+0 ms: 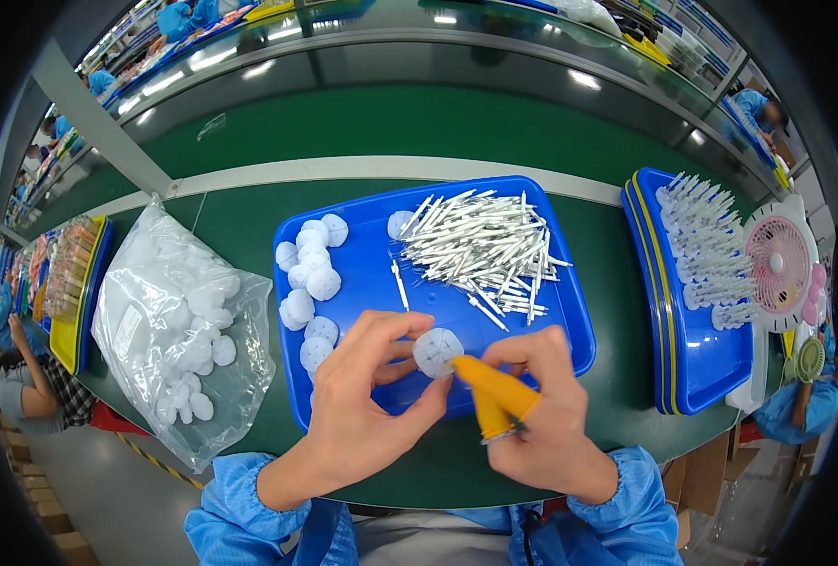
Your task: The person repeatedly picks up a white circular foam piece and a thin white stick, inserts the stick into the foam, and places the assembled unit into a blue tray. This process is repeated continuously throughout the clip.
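Note:
My left hand (367, 391) is closed on a small round white piece (438, 353) with fine lines on its face, held between thumb and fingers over the near part of a blue tray (581, 304). Yellow finger covers sit on the thumb and index finger of my right hand (532, 401). Their tips come together at the right edge of the round piece; whatever they may pinch there is hidden. Inside the tray, similar round white pieces (313, 257) lie along the left side. A heap of thin white sticks (480, 245) fills the far right, with one stick (400, 285) lying apart.
Left of the tray lies a clear plastic bag (178, 330) of white round pieces. At the right, stacked blue trays (711, 382) carry rows of upright white sticks (706, 241) beside a pink and white fan (779, 259). A pale rail (381, 170) crosses behind. Other people work farther off.

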Demonstrator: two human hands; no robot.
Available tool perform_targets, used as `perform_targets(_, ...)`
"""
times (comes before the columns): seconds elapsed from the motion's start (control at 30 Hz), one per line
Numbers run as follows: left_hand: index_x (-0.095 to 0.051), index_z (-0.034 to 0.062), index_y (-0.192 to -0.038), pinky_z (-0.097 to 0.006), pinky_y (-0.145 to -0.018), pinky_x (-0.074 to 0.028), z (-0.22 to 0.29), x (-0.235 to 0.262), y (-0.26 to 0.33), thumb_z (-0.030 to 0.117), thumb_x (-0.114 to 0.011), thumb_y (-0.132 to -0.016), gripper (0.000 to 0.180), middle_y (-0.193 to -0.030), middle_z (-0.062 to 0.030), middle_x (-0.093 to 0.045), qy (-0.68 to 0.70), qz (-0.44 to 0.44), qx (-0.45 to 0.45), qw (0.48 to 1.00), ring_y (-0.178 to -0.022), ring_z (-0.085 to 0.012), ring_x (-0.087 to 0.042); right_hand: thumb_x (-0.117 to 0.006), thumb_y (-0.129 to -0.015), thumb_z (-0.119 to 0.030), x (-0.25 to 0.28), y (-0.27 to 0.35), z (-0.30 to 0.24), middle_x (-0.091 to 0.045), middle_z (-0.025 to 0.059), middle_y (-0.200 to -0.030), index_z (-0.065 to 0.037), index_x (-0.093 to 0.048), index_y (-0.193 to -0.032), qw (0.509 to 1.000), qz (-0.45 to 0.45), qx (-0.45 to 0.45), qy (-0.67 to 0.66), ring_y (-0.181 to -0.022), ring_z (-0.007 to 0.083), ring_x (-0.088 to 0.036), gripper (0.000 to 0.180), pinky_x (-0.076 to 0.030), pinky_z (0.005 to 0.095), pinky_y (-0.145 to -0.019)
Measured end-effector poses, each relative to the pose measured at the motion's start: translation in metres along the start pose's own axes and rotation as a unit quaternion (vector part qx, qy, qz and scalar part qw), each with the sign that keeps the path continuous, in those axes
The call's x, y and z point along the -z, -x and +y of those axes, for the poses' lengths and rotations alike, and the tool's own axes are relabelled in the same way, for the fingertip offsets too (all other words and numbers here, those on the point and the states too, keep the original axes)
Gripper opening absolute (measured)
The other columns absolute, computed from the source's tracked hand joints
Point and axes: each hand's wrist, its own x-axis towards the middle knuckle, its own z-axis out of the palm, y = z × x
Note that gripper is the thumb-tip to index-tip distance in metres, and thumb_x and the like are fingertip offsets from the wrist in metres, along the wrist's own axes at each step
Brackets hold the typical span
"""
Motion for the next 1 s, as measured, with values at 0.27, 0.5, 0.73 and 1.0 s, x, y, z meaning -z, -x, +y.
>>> perform_targets(0.27,-0.064,0.0029,-0.131,-0.037,-0.09,-0.066,-0.001,-0.001,0.0,-0.004,-0.082,-0.084,0.051,-0.122,-0.0118,-0.067,-0.002,0.014,-0.01,1.0,-0.11,-0.0261,-0.077,-0.069,-0.054,0.007,0.004,-0.001,0.003,-0.063,0.0115,-0.114,0.003,-0.079,-0.112,1.0,-0.017,-0.003,0.013,-0.089,0.0297,-0.051,0.059,-0.046,0.037,-0.069)
perform_targets(0.5,-0.064,0.003,-0.133,-0.038,-0.09,-0.065,0.002,-0.001,0.002,-0.002,-0.083,-0.081,0.056,-0.12,-0.0128,-0.068,-0.023,-0.017,-0.016,0.999,-0.107,-0.0267,-0.076,-0.069,-0.056,0.008,0.0,-0.004,0.009,-0.061,0.0127,-0.118,0.005,-0.078,-0.104,0.999,-0.018,-0.015,0.028,-0.092,0.03,-0.051,0.049,-0.046,0.0369,-0.069)
perform_targets(0.73,-0.064,0.0028,-0.134,-0.038,-0.09,-0.065,0.004,-0.001,0.002,-0.001,-0.084,-0.081,0.056,-0.121,-0.0135,-0.068,-0.028,-0.022,-0.008,0.999,-0.106,-0.0269,-0.076,-0.066,-0.055,0.007,0.001,-0.002,0.007,-0.063,0.0102,-0.112,0.0,-0.08,-0.108,1.0,0.005,-0.007,0.02,-0.09,0.0281,-0.051,0.055,-0.045,0.0355,-0.07)
perform_targets(1.0,-0.064,0.0026,-0.135,-0.039,-0.092,-0.065,0.003,-0.003,0.002,-0.002,-0.083,-0.082,0.057,-0.118,-0.0144,-0.068,-0.031,-0.027,-0.021,0.999,-0.108,-0.0282,-0.076,-0.07,-0.056,0.008,0.002,-0.004,0.007,-0.062,0.0136,-0.116,0.006,-0.079,-0.101,1.0,-0.013,-0.002,0.026,-0.092,0.0315,-0.051,0.046,-0.046,0.0391,-0.07)
